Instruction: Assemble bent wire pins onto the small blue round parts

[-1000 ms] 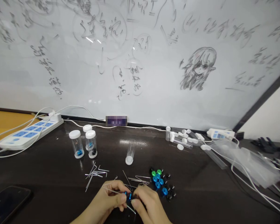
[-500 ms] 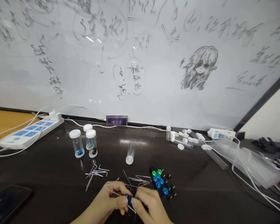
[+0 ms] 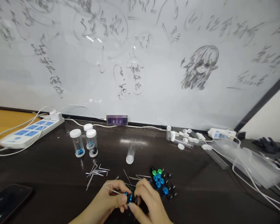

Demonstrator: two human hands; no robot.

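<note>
My left hand (image 3: 113,196) pinches a small blue-and-black part (image 3: 130,197) between thumb and fingers. A thin bent metal rod (image 3: 112,189) runs through the same grip, its far end sticking out to the upper left. From the other side, my right hand (image 3: 148,200) closes on the part's dark end, thumb below and fingertips above; the exact contact is partly hidden. Just beyond the hands lie several bent metal rods (image 3: 140,177). To the right is a group of small blue wheel-like pieces (image 3: 161,181), green ones (image 3: 159,171) and black ones (image 3: 170,196).
Three capped clear tubes (image 3: 77,143) stand at the left, near more bent rods (image 3: 93,173). One clear tube (image 3: 130,154) lies mid-table. Loose tubes and caps (image 3: 180,146), plastic bags (image 3: 247,161), power strips (image 3: 32,132), cables and a phone (image 3: 10,202) surround the work area.
My right hand's fingers have lifted and shifted around the part, its thumb now lower. More of the blue-and-black part shows. My left hand keeps nearly the same grip.
</note>
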